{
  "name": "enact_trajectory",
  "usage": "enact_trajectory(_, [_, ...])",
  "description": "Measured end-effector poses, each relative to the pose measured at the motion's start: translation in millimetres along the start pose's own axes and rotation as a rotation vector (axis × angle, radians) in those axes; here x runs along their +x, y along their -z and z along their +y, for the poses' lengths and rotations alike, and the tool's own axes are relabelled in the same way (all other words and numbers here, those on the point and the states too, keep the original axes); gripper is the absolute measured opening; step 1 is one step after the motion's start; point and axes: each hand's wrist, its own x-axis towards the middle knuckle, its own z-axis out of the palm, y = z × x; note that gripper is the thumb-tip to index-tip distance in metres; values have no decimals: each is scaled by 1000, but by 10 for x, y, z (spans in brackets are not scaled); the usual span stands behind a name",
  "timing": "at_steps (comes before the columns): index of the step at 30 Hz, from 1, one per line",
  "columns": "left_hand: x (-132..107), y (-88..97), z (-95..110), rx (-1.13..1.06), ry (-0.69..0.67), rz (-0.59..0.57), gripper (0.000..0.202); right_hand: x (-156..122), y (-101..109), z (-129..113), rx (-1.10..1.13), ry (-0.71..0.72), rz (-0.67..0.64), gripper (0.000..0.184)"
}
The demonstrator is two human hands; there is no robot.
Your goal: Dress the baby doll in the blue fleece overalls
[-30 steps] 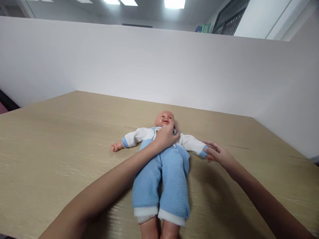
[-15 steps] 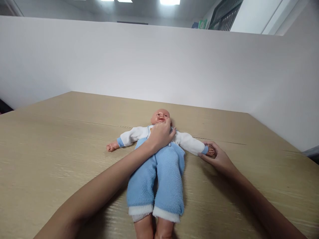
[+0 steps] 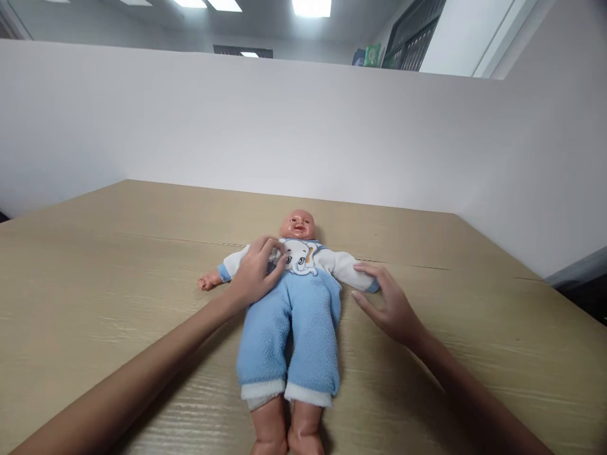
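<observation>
A baby doll [image 3: 298, 225] lies on its back, head toward the far side, arms spread out. It wears a blue and white fleece outfit [image 3: 313, 328] with an elephant face on the chest. My left hand [image 3: 260, 268] is over the doll's chest and shoulder on the left, fingers apart and curved, holding nothing. Around the sleeve [image 3: 342, 266] on the right, my right hand [image 3: 386, 303] is open, with its fingers at the cuff and its thumb apart from the cloth. The doll's hand on that side is hidden behind my fingers.
The doll rests on a wood-grain table [image 3: 118, 265] with thin seams across its top. A white partition [image 3: 294, 126] rises behind the table's far edge. Dark objects [image 3: 585, 291] show beyond the right edge.
My left hand has moved left off the middle of the chest, uncovering the elephant face. My right hand has let go of the doll's hand and shifted in toward the sleeve.
</observation>
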Motion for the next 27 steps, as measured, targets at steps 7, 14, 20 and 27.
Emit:
enact_trajectory(7, [-363, 123, -362, 3, 220, -141, 28, 341, -453, -130, 294, -171, -250, 47])
enact_trajectory(14, [-310, 108, -467, -67, 250, -234, 36, 412, -614, 8, 468, -240, -192, 50])
enact_trajectory(20, [-317, 72, -525, -131, 228, -225, 43, 396, -757, 98, 574, -334, 1, 44])
enact_trajectory(27, [-286, 67, -476, -90, 192, -111, 29, 174, -640, -1, 21, -167, 7, 17])
